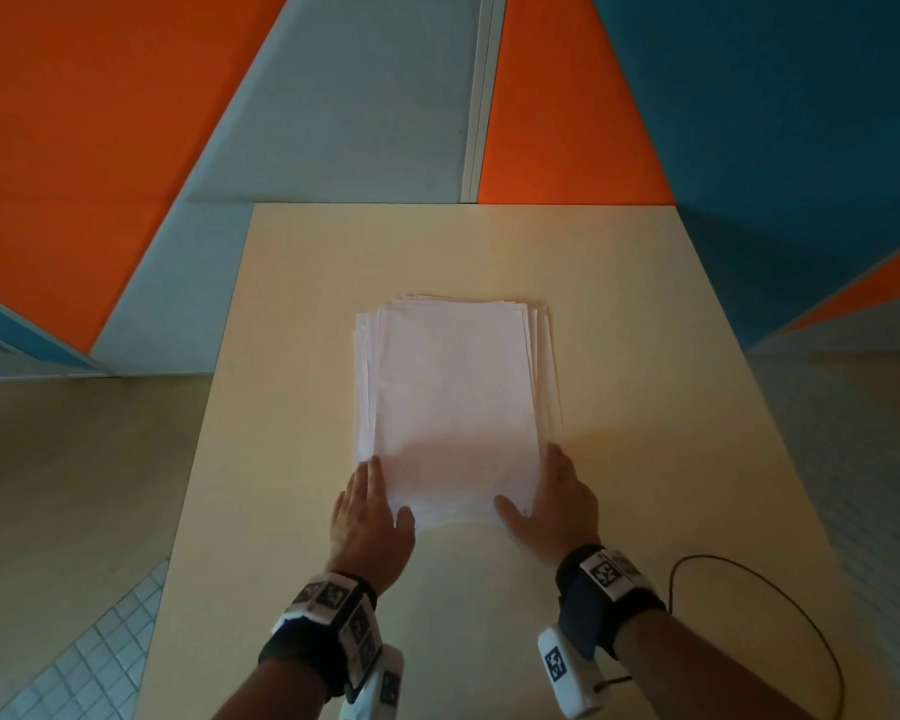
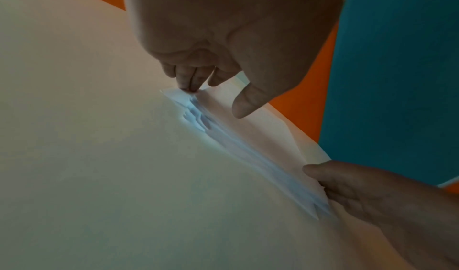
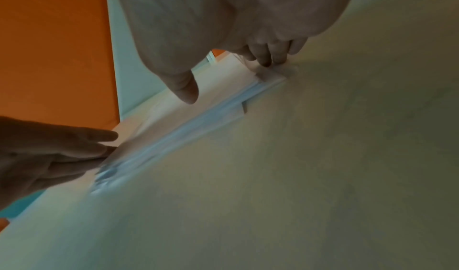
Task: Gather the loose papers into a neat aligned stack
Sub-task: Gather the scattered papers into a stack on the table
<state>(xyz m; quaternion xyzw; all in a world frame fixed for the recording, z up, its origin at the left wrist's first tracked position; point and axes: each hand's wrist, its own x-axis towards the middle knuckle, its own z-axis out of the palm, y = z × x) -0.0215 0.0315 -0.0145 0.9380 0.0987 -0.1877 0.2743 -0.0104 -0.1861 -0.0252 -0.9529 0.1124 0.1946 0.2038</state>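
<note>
Squaring-up looks to be the step in hand: the papers (image 1: 455,407) already lie in one pile on the middle of the pale table (image 1: 281,356), long side running away from the person, and both hands sit at its near corners. The left hand (image 1: 372,517) lies flat with fingers straight along the pile's left edge and the thumb across the near edge; the right hand (image 1: 554,504) mirrors it on the right side, fingers extended and relaxed, thumb turned in toward the near edge. Neither hand is closed round anything; from the left wrist view the fingertips (image 2: 186,84) press down at the corner of the sheets, and the right wrist view shows much the same, though blur there makes it hard to say whether any fingertip is tucked under a sheet. The pile is not yet true: plain white sheets fan out a little, with several edges stepping out on the left, on the right and along the far end, and the near edge shows layered, slightly lifted corners. The next move, by my reckoning, calls for an even inward push from both sides, then a tap of the near and far ends, gently, since thin loose sheets buckle or slide over one another if pressed hard. A dark cable (image 1: 801,605) loops on the table near the right wrist.
</note>
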